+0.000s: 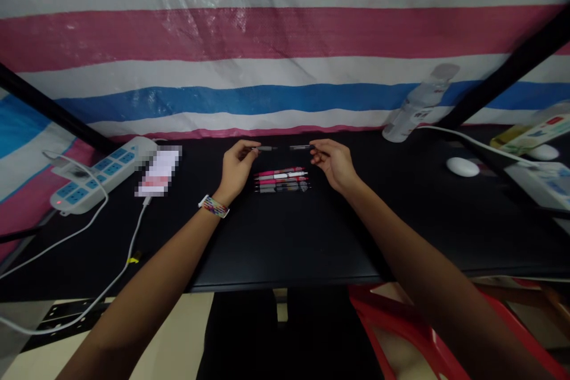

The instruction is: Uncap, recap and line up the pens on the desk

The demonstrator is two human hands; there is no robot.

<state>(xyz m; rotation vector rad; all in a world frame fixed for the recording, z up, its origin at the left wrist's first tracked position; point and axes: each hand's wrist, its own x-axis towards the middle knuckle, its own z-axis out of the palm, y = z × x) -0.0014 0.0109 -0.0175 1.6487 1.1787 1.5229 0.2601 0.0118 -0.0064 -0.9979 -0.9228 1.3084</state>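
Between the fingertips of my left hand [238, 167] is a dark pen [267, 148], its tip pointing right. My right hand [335, 163] pinches a dark, partly clear piece like a pen cap [300, 147], which points left. A small gap separates the two pieces, and both are just above the black table [285, 243]. Several pens [281, 180], some pink and white, others grey or clear, lie side by side in a stack of rows between my hands, nearer to me. A colourful woven band circles my left wrist.
A white power strip [104, 175] and a blurred phone [159, 171] with cables lie on the left. Toward the right are a clear bottle [418, 104], a white mouse [462, 167] and a yellowish bottle [534, 127]. A red stool [401, 320] stands below.
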